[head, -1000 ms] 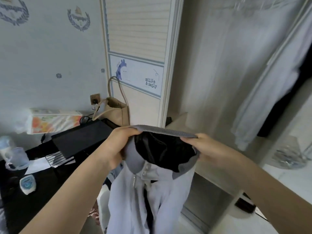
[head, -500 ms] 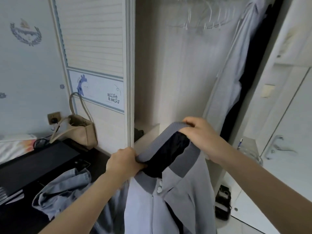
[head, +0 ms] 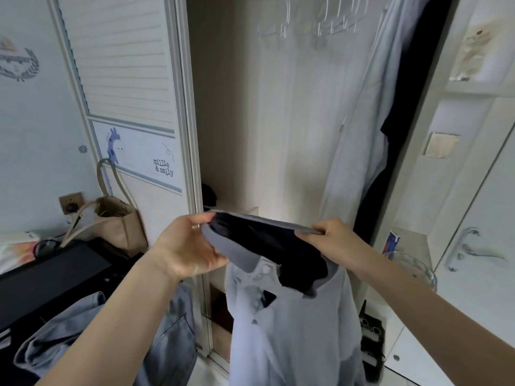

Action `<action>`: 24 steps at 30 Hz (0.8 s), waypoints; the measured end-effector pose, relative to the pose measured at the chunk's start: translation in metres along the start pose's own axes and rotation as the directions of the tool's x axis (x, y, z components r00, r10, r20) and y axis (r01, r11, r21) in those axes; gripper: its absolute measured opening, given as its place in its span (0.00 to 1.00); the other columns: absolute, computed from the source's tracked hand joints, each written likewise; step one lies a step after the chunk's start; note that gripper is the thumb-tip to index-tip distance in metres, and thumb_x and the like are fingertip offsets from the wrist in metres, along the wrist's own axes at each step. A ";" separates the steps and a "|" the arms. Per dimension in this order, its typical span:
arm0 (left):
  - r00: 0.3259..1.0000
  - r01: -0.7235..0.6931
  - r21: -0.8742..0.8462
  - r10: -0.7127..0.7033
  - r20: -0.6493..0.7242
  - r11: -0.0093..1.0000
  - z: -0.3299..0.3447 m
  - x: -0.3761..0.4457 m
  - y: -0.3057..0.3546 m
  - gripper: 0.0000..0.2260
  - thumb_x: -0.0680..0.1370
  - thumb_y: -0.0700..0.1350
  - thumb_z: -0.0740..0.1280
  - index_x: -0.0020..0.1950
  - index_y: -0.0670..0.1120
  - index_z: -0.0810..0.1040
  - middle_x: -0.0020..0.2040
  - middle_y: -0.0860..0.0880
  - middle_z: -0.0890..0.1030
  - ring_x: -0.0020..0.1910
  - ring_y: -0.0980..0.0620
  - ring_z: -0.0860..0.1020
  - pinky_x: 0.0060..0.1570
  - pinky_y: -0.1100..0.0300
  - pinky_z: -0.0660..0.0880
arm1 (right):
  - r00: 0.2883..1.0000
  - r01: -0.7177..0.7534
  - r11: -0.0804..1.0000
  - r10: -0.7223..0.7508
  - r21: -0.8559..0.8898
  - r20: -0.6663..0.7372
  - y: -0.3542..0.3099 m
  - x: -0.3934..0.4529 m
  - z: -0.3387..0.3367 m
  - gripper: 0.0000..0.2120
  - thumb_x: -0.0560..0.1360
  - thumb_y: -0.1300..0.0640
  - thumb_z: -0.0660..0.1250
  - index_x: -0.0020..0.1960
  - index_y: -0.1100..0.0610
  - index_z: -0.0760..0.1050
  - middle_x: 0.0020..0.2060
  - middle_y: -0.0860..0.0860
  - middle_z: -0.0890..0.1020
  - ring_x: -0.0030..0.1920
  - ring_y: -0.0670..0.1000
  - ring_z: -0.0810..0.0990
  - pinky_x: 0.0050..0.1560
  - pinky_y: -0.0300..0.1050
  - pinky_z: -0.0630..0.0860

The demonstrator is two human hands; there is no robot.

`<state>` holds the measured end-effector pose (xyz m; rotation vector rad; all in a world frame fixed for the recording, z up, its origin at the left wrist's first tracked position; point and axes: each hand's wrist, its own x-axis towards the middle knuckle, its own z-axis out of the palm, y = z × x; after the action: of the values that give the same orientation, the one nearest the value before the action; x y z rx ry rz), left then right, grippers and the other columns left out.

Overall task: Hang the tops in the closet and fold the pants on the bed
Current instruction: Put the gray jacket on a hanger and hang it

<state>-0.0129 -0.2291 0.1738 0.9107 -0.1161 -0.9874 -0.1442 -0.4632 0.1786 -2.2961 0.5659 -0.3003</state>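
- Since a moment ago the shirt (head: 292,324) has been carried from over the dark bench toward the open closet (head: 267,140), and its collar (head: 250,240), tilted half a second ago, is now held almost level in front of the opening.
- The shirt is a pale blue top with a grey collar and dark lining; it hangs by the collar, body dangling straight down before the closet's lower shelves.
- The left hand (head: 189,246) pinches the collar's left end, thumb on top and fingers curled beneath.
- The right hand (head: 331,240) grips the collar's right end, fingers folded over the edge; the neck opening is stretched between the two hands.
- The step in hand looks like hanging a top: the shirt is ready but has no hanger in it yet.
- The next move probably calls for freeing one hand to reach up for a hanger while the other keeps the collar up.
- Clear empty hangers (head: 320,23) sit on the rail high above the hands, well apart from the shirt.
- A pale garment (head: 359,129) and a dark one hang at the closet's right.
- Denim clothing (head: 83,335) lies crumpled low at left, by the bench (head: 41,280), below the left forearm.
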 end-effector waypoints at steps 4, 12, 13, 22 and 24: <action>0.997 -0.075 -0.084 0.073 -0.026 0.994 0.012 0.018 0.018 0.12 0.71 0.42 0.65 0.52 0.40 0.80 0.50 0.40 0.83 0.42 0.40 0.84 0.44 0.46 0.81 | 1.000 0.004 1.000 -0.004 0.009 -0.004 0.010 0.023 0.002 0.16 0.74 0.45 0.70 0.33 0.53 0.75 0.23 0.43 0.73 0.29 0.44 0.73 0.31 0.36 0.65; 0.979 -0.205 0.124 0.205 0.012 0.971 0.025 0.089 0.069 0.08 0.76 0.48 0.66 0.41 0.44 0.78 0.41 0.44 0.82 0.39 0.45 0.82 0.42 0.52 0.78 | 0.997 0.034 0.999 -0.034 0.001 0.064 -0.012 0.075 0.006 0.12 0.76 0.54 0.69 0.34 0.52 0.72 0.31 0.49 0.77 0.37 0.51 0.80 0.42 0.50 0.79; 0.977 -0.214 0.133 0.213 0.025 0.968 0.030 0.099 0.082 0.08 0.77 0.48 0.65 0.41 0.44 0.78 0.41 0.44 0.81 0.41 0.45 0.81 0.43 0.52 0.77 | 0.998 0.030 0.999 -0.032 0.028 0.058 -0.019 0.086 0.005 0.13 0.76 0.56 0.69 0.34 0.53 0.71 0.29 0.49 0.75 0.33 0.49 0.79 0.38 0.47 0.79; 0.952 -0.290 0.262 0.249 0.180 0.920 0.065 0.159 0.185 0.08 0.74 0.47 0.70 0.44 0.42 0.79 0.36 0.43 0.81 0.32 0.45 0.81 0.36 0.56 0.77 | 0.925 0.109 0.991 -0.070 0.084 -0.374 -0.125 0.171 -0.049 0.12 0.77 0.65 0.60 0.38 0.57 0.75 0.34 0.55 0.82 0.33 0.52 0.81 0.33 0.42 0.76; 0.945 -0.303 0.268 0.252 0.206 0.915 0.071 0.171 0.200 0.08 0.74 0.46 0.71 0.47 0.42 0.80 0.36 0.43 0.82 0.34 0.45 0.81 0.36 0.57 0.77 | 0.840 0.171 0.985 -0.142 0.008 -0.523 -0.155 0.183 -0.077 0.11 0.76 0.64 0.60 0.38 0.56 0.77 0.35 0.56 0.84 0.35 0.54 0.82 0.37 0.46 0.78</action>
<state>0.1859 -0.3569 0.3095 1.0501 -0.5362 -0.7877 0.0349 -0.5010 0.3512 -2.2044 0.6214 -1.0317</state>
